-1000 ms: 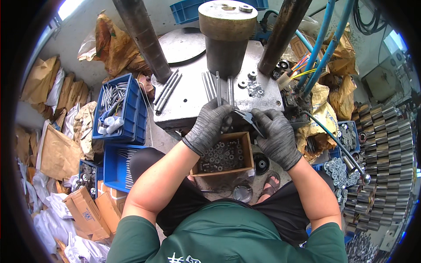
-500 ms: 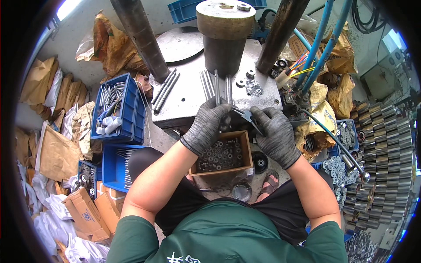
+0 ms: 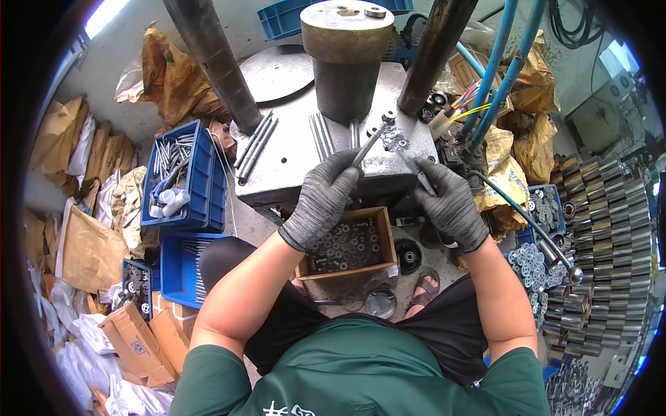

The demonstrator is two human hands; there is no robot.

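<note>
My left hand [image 3: 322, 197], in a dark grey knitted glove, is closed on a slim metal rod [image 3: 371, 144]. The rod tilts up and right, its far end near a few small bearings on the metal table. Gripped in my right hand [image 3: 454, 208], gloved the same way, is a pair of pliers [image 3: 418, 173] whose tips point toward a small pile of metal rings [image 3: 394, 139]. The tips look blurred and stand apart from the rod. Below both hands sits an open cardboard box [image 3: 347, 274] holding many small round metal parts.
More rods [image 3: 257, 147] lie on the metal table [image 3: 286, 177], beside a thick steel cylinder [image 3: 343, 76] between two dark columns. Blue bins [image 3: 216, 184] of rods stand at the left. A ball-ended lever [image 3: 534, 225] and stacked metal tubes [image 3: 596, 256] are at the right.
My hands have moved apart. The pliers have gone right, away from the rod toward the ring pile, and the rod has swung from upright to tilted right.
</note>
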